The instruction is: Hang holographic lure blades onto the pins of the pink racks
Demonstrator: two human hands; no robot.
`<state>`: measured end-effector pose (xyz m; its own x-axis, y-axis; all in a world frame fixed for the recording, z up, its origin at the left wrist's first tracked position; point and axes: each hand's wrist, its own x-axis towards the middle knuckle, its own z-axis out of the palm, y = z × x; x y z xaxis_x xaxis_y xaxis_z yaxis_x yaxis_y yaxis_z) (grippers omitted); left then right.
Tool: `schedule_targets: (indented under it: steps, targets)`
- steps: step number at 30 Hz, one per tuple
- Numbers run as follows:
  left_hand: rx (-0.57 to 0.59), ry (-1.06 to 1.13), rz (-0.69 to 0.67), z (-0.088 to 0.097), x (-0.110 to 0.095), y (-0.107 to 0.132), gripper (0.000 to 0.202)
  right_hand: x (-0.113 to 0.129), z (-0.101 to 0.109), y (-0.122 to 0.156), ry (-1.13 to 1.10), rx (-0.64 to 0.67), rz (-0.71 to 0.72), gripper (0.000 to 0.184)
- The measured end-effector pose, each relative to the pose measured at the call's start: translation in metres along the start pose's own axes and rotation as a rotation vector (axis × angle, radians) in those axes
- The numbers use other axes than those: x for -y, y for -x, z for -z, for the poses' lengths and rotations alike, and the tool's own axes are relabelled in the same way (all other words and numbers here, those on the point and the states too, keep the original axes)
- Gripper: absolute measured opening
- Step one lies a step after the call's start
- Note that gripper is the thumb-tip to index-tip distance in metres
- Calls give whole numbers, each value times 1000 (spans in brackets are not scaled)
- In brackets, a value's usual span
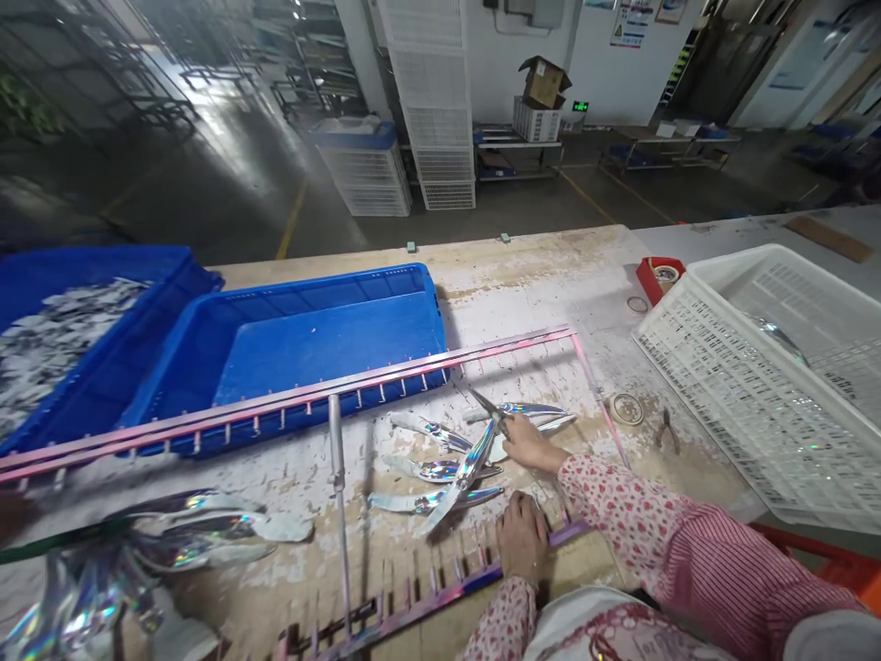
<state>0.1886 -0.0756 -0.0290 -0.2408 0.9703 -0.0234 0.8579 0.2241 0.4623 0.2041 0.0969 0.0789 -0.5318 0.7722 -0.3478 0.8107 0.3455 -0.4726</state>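
Note:
My right hand (531,446) is closed, its fingertips pinching a shiny silver curved piece (471,466) near its upper end. A dark pointed end (485,401) sticks out beside these fingers; its kind is unclear. Several similar curved pieces (437,500), silver with whitish ends, lie loose around it on the table. My left hand (521,537) is nearer my body, fingers bent over the near bar of a pink and purple rack (458,592) with upright pegs. The palm side is hidden. The rack's far bar (385,375) carries a row of small hooks.
A blue tray (330,330) stands behind the far bar, beside a blue bin (172,266) of small pieces. More silver pieces (110,588) lie bunched at the lower left. On the right are a white crate (716,395), pliers (666,431), a tape roll (626,408) and a red box (651,283).

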Motion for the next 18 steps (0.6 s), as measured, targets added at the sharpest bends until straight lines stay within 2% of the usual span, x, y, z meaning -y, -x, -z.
schedule_targets:
  steps: [5, 8, 11, 14, 18]
  targets:
    - [12, 121, 28, 5, 2, 1, 32, 8, 20, -19, 199, -117, 2, 29]
    - [-27, 215, -26, 6, 11, 3, 34, 10, 16, -25, 242, -159, 19, 27]
    - [-103, 216, -118, 16, 28, 10, 34, 10, 11, -26, 239, -166, 24, 29]
    - [-144, 127, -171, 39, 60, 22, 32, 12, 11, -23, 232, -166, 8, 30]
    - [-159, -28, -170, 69, 130, 42, 30, 21, 7, -17, 249, -194, -79, 28]
